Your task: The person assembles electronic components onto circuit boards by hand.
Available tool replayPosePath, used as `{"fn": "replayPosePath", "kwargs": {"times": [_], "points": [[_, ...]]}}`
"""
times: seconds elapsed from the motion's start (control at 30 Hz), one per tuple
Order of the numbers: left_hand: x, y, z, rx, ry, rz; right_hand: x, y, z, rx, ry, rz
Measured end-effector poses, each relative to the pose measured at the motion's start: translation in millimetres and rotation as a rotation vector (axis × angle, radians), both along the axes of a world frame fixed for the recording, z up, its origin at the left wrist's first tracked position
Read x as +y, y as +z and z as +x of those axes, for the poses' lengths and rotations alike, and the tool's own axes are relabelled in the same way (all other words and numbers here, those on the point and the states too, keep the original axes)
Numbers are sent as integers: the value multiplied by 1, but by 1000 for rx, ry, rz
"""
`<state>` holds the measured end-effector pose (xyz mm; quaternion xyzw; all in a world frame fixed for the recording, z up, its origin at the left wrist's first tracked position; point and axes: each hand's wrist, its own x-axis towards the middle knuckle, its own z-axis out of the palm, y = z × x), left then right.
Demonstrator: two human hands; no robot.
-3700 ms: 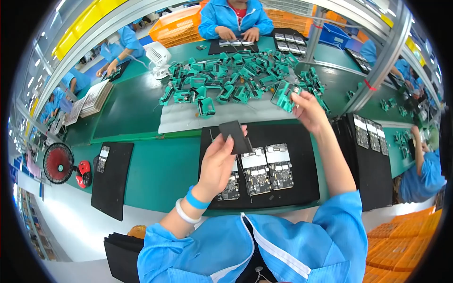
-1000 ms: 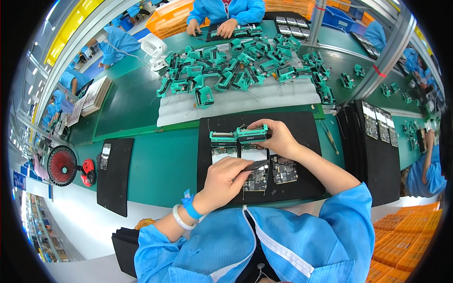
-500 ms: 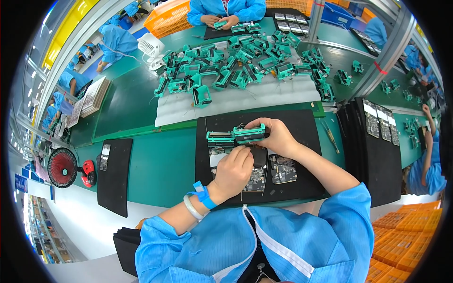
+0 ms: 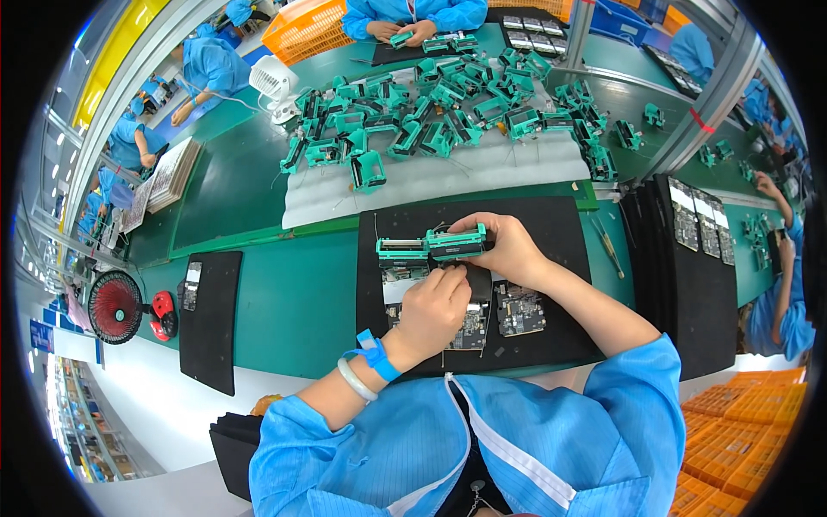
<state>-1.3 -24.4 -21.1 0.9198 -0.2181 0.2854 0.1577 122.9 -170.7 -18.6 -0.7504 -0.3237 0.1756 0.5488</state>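
My right hand (image 4: 515,254) grips the right end of a green-and-black plastic module (image 4: 457,245), its fingers closed around the frame. A second green module (image 4: 402,252) lies just left of it, their ends close together. My left hand (image 4: 432,312) is pinched right below the held module, over a circuit board (image 4: 471,334); whatever its fingertips hold is hidden. Another circuit board (image 4: 520,310) lies to the right, and part of one more board (image 4: 394,286) shows left of my hand. All rest on a black mat (image 4: 551,237).
Many green modules (image 4: 435,138) are heaped on a white foam sheet (image 4: 323,202) beyond the mat. Tweezers (image 4: 608,248) lie to the right, near stacked black mats (image 4: 659,284) with boards. A red fan (image 4: 115,307) stands left. Across the table, a co-worker's hands (image 4: 405,33) handle a module.
My left hand has shifted slightly to the right, its fingertips still pinched below the module. My right hand keeps its hold on the module, almost unmoved.
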Motion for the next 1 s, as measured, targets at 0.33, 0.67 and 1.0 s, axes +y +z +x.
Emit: {"fn": "replayPosePath", "kwargs": {"times": [0.33,0.67,1.0], "points": [[16,10,-2,101,14,16,19,7,-2,-37,22,-4],[46,3,-39,216,175,115,52,12,13,25,177,70],[44,-15,-47,228,158,-10,-50,-142,190,-493,-775,-894]]}}
